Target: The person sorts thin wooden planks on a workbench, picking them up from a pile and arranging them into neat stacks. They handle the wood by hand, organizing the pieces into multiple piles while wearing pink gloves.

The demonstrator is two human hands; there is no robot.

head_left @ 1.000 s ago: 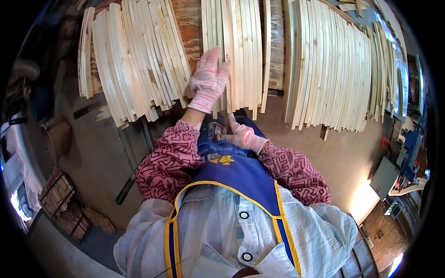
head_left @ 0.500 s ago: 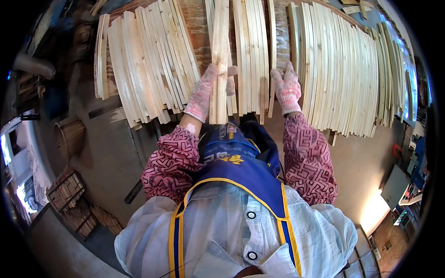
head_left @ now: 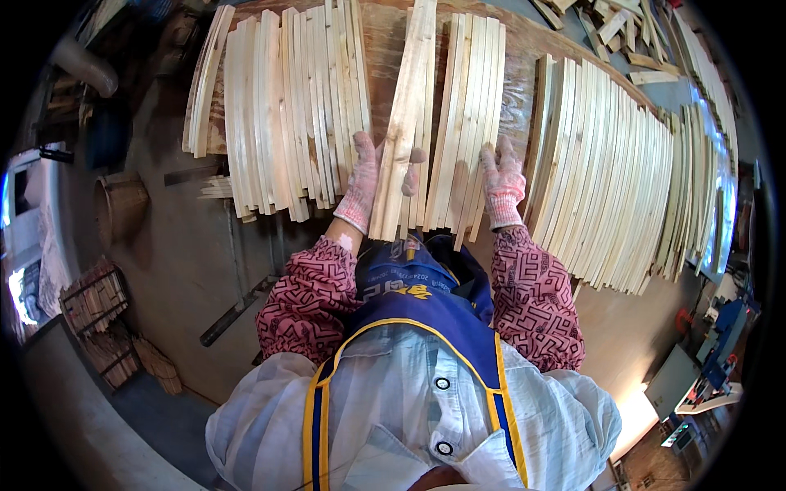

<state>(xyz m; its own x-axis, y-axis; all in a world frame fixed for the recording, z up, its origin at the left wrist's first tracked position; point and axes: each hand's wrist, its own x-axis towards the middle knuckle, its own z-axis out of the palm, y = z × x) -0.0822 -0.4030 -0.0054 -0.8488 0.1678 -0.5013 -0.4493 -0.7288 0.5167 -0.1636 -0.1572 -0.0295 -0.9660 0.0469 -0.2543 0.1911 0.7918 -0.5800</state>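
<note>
Wooden strip (head_left: 405, 106), one, pale, long and narrow, lying lengthwise above the tabletop (head_left: 381, 49), slightly aslant, between the left bundle (head_left: 303, 106) and the middle bundle (head_left: 468, 106). Left hand (head_left: 360, 188), gloved: fingers curled beneath the strip near its close end, tips showing along its right side. Right hand (head_left: 503, 184), gloved: fingers parted, beside the middle bundle's right edge; contact cannot be told. Handling, as judged: light, stiff, dry, splinter-prone, tip-heavy when end-held; best gripped by both long edges, nearer mid-length.

A yellow-edged blue apron (head_left: 446, 323) is worn with pink maze-patterned sleeves (head_left: 536, 303)
</note>
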